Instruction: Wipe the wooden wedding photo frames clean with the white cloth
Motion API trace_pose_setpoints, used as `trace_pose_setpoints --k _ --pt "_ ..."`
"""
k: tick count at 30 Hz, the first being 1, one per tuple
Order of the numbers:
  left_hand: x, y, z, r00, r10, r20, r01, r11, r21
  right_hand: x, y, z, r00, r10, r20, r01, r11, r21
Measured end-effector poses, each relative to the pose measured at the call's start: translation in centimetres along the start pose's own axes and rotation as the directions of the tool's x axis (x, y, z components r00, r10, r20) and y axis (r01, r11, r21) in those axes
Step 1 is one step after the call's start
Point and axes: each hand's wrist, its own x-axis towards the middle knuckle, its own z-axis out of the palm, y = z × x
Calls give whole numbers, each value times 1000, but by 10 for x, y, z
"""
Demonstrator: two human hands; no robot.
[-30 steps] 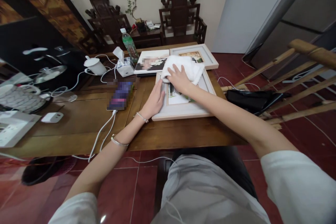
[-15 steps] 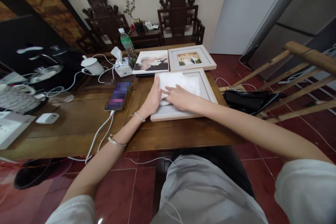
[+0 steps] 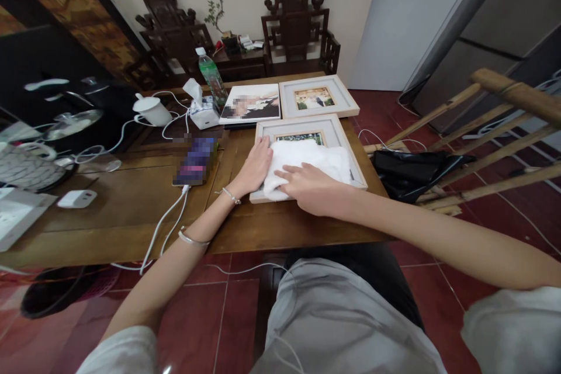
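The white cloth (image 3: 326, 165), at six o'clock on the picture frame (image 3: 333, 128), looks soft and light, easily bunched; the frame seems stiff, perhaps fragile-faced, best held by its rim. The right hand (image 3: 309, 188) rests half-spread on the cloth, grip unclear; the left hand (image 3: 255, 168) lies flat, unclenched, at nine o'clock.

1. cloth (image 3: 322, 159): plain white.
2. near frame (image 3: 342, 135): pale wood edge, whitish-grey inner border.
3. far frame (image 3: 344, 96): same pale wood and whitish grey, around a picture (image 3: 310, 99) in golden and dark tones.
4. bottle (image 3: 211, 77): green, with a white cap (image 3: 200, 51).
5. tissue box (image 3: 205, 114): white, patterned in blue.
6. handled vessel (image 3: 21, 168): white, netted with dark lines.
7. lidded cup (image 3: 153, 112): plain white.
8. table (image 3: 258, 229): warm brown.
9. floor tiles (image 3: 195, 315): deep red, gridded with thin pale lines.
10. shirt (image 3: 346, 315): light grey.
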Motion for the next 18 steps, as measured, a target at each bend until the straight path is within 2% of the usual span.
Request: trace_pose_setpoints --k 6,12,18 --pt "-2 0 1 996 63 -56 -68 994 -83 51 35 19 992 54 -112 -61 996 -63" --pt "-3 1 5 996 72 -51 -70 997 43 90 69 12 974 170 -150 -177 984 -36" --pt "-5 3 5 998 61 -26 -58 994 94 121 93 0 889 344 -301 -345 937 54"
